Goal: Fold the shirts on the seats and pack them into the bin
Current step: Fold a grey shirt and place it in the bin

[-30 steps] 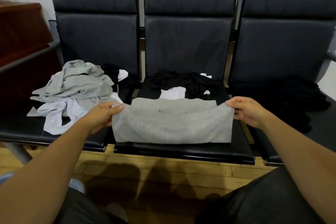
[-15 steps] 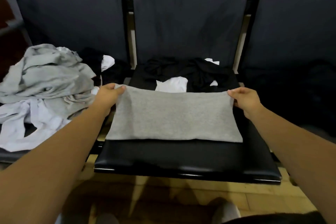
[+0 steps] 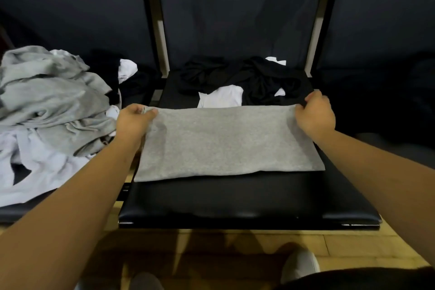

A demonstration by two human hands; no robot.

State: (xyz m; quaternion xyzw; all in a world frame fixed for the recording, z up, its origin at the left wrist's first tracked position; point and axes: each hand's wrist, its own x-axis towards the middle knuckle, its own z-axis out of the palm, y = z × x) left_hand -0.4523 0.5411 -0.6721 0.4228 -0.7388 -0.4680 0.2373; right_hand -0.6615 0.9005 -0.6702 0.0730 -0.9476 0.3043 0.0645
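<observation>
We pinch far corners of grey shirt (image 3: 226,141), left hand (image 3: 134,122) at 9, right hand (image 3: 315,113) at 3; best pull taut, edges flush.

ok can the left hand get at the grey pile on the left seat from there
Probably yes: the grey pile lies right beside the left hand, nothing between, though that hand grips the folded grey shirt and must let go first.

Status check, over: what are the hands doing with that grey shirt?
Left hand, right hand: each pinching a far corner of grey shirt. Shirt folded, flat on middle seat. Loose black clothes right behind it; bin not in view.
</observation>
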